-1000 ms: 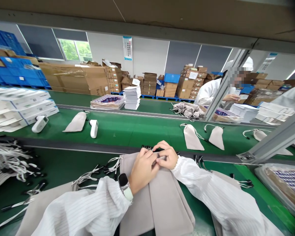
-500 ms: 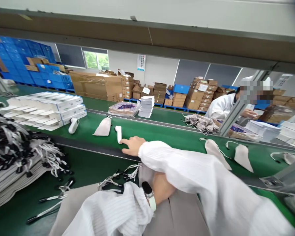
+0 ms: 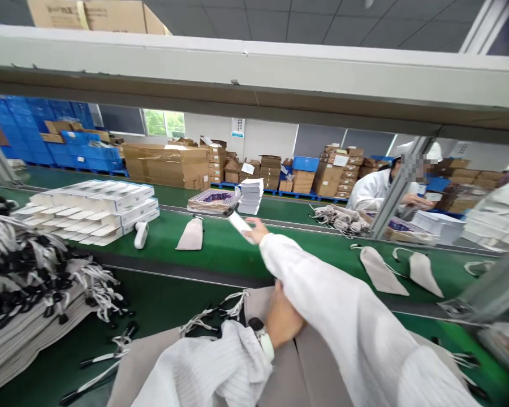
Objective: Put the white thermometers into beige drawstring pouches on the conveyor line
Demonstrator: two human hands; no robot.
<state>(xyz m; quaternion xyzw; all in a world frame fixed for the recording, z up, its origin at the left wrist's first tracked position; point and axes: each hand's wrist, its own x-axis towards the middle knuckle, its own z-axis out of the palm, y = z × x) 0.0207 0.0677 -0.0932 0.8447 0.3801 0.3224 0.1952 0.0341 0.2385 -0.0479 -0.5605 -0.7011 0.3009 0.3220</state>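
White device (image 3: 240,225) held in the right hand (image 3: 257,230), above the green belt (image 3: 233,254); below that, the left hand (image 3: 285,316) is on gray pouches (image 3: 280,376), partly covered, its grip impossible to tell. Beyond the right hand, cardboard boxes (image 3: 165,167) stand before a pale wall (image 3: 274,138).

Right of the gripping right hand (image 3: 258,230), we find bare green belt (image 3: 318,238) up to two grey pouches (image 3: 379,270); leftward, a lone pouch (image 3: 190,235) and white cartons (image 3: 110,206) obstruct passage.
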